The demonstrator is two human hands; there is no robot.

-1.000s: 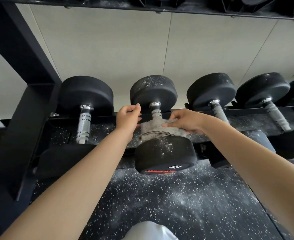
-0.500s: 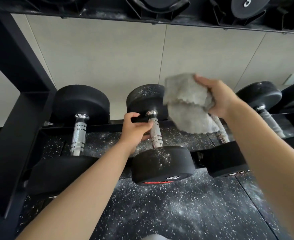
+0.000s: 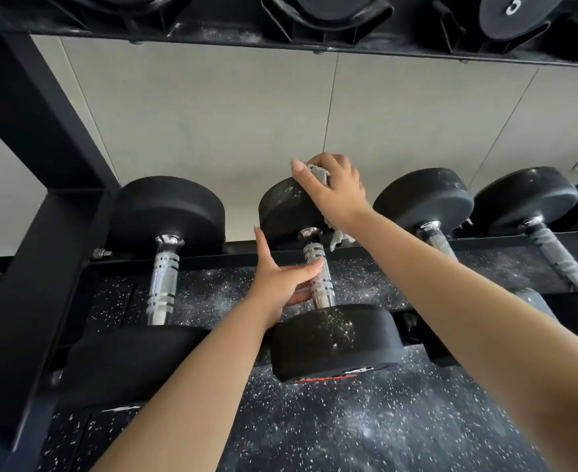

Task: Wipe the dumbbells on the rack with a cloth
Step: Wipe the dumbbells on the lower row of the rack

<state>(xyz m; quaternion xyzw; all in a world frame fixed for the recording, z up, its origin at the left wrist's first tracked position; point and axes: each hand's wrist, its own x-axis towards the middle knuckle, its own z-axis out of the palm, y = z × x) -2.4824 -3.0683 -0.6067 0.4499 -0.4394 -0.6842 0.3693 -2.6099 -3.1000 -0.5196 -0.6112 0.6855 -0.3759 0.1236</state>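
A black dumbbell with a chrome handle (image 3: pixel 320 277) lies in the middle of the lower rack shelf, dusted with white specks on its near head (image 3: pixel 335 338). My right hand (image 3: pixel 335 192) presses a grey cloth (image 3: pixel 320 173) onto the top of its far head (image 3: pixel 287 212); most of the cloth is hidden under the hand, with a corner hanging below the wrist. My left hand (image 3: pixel 280 284) wraps its fingers around the handle from the left, thumb raised.
More black dumbbells rest on the same shelf: one to the left (image 3: pixel 165 267), two to the right (image 3: pixel 427 206) (image 3: pixel 526 202). A thick black rack post (image 3: pixel 39 206) stands at left. An upper shelf (image 3: pixel 315 32) with more weights hangs overhead. Speckled rubber floor (image 3: pixel 383 420) lies below.
My right hand came down from the air with the cloth and now presses it on the far head. The left hand slid down the handle and stays gripping it.
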